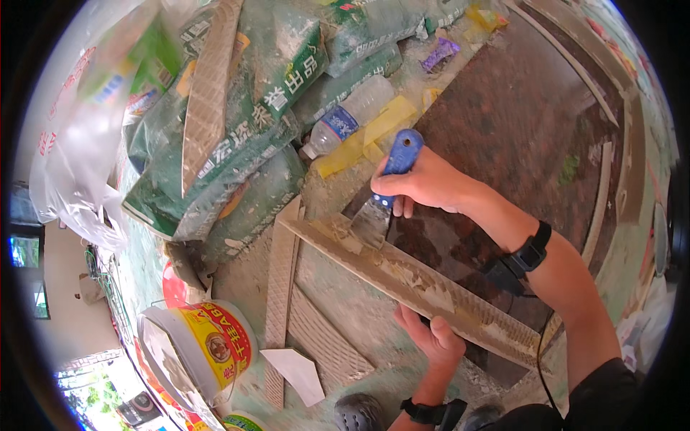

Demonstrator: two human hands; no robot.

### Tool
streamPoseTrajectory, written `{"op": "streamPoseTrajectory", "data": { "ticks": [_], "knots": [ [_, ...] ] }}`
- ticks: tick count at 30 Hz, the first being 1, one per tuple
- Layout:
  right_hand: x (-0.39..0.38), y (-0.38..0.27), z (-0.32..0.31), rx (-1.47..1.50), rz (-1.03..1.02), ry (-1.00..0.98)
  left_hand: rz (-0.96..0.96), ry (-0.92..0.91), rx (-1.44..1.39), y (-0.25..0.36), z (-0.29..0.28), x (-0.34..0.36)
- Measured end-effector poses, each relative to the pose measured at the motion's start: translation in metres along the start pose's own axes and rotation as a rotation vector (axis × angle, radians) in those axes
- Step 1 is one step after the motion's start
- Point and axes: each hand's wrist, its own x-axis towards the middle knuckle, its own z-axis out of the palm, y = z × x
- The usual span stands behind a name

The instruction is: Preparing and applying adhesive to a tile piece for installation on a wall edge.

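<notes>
My right hand (431,179) is closed round the blue handle of a putty knife (404,154). Its metal blade rests on the far left end of a long narrow tile strip (345,260). Patches of beige paste (431,289) cover parts of the strip's ridged back. From below, my left hand (425,339) grips the strip's near edge around the middle, its fingers partly hidden underneath. The strip lies slanted from upper left to lower right, over the edge of a dark reddish-brown polished slab (503,122).
Left stands a white bucket (231,345) with a red and yellow label. Green-and-white sacks (287,79) are piled behind it, a long tile offcut (212,93) on top. A plastic bottle (352,115) lies by yellow wrappers (381,133). More ridged offcuts (323,334) and a white piece (298,373) lie nearer.
</notes>
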Motion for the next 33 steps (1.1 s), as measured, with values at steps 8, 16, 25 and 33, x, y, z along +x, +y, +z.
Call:
{"op": "streamPoseTrajectory", "data": {
  "ticks": [8,16,25,33],
  "knots": [
    [-0.005,0.007,0.007,0.069,0.026,0.0,0.013,0.026,-0.011,0.0,0.004,-0.002],
    [-0.021,-0.016,0.008,-0.081,-0.033,0.025,-0.054,0.026,-0.02,0.001,0.004,-0.005],
    [0.033,-0.032,0.045,-0.562,-0.385,-0.024,-0.076,-0.006,-0.022,0.004,-0.001,-0.004],
    [0.041,-0.028,0.06,-0.676,-0.444,-0.075,-0.017,0.0,0.026,0.002,-0.001,-0.003]
  ]
}}
